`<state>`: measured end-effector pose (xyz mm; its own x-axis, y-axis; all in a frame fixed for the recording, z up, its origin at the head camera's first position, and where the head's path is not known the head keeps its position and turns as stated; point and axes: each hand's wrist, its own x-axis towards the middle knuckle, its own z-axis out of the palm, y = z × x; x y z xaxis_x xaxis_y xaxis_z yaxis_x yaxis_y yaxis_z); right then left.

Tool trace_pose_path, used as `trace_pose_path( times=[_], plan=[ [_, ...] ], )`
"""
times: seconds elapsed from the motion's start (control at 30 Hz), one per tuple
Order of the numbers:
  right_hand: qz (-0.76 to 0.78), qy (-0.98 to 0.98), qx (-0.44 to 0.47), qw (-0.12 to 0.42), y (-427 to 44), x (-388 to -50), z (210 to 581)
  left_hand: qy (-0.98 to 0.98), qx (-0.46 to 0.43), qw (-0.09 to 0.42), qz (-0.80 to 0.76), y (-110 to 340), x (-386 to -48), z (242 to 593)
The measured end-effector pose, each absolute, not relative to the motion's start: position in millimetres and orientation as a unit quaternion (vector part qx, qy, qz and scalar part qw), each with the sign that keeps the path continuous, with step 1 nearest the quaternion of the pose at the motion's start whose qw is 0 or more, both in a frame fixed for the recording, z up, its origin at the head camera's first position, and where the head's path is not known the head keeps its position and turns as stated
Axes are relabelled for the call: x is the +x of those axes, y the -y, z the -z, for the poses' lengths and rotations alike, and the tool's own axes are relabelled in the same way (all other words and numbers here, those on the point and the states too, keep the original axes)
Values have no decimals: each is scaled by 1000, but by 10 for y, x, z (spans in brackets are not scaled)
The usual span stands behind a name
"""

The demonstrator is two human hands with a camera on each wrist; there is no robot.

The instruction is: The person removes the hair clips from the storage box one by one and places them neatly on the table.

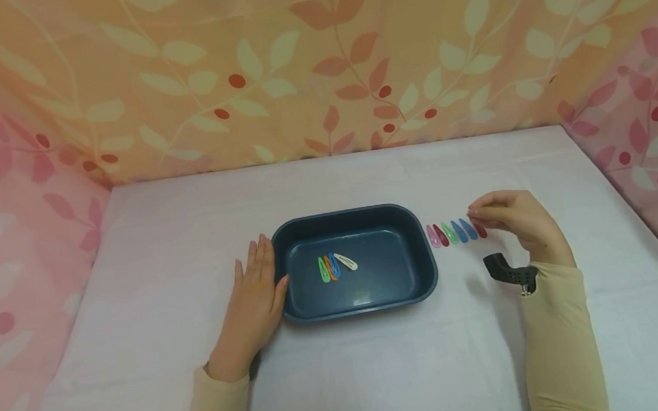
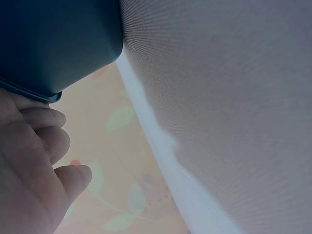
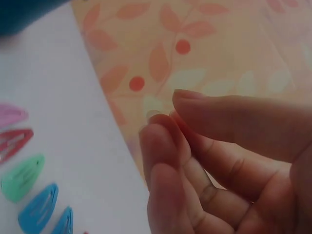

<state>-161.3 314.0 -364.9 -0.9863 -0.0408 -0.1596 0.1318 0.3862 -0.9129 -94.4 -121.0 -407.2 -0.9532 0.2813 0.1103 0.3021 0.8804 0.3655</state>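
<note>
My left hand [image 1: 250, 313] lies along the left side of a dark blue rectangular tray [image 1: 362, 310], its fingers fairly straight and its thumb at the rim. In the left wrist view the fingers [image 2: 46, 117] touch the underside of the rim. Inside the tray lie several hair clips: green [image 1: 324, 269], orange, blue and white [image 1: 345, 261]. My right hand [image 1: 512, 222] hovers at the right end of a row of hair clips, over a dark red clip [image 1: 480, 230]. Its fingers bend loosely with the thumb apart, and no clip shows between them.
Between the tray and my right hand the row runs pink [image 1: 434, 235], red [image 1: 440, 235], green [image 1: 450, 233] and blue [image 1: 463, 229]. A white cloth covers the table [image 1: 379, 371]. Leaf-patterned curtains [image 1: 316, 63] stand at the back and sides.
</note>
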Motion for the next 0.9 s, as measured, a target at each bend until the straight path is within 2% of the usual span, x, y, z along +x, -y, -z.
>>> trace_pose_path(
  times=[0.37, 0.9],
  plan=[
    [555, -829, -31, 66, -2758, -1542, 3426, 969, -150, 31, 195, 1209, -941, 4069],
    [531, -833, -81, 133, -2143, -1638, 3300, 968, -157, 49, 190, 1211, -945, 4082]
  ],
)
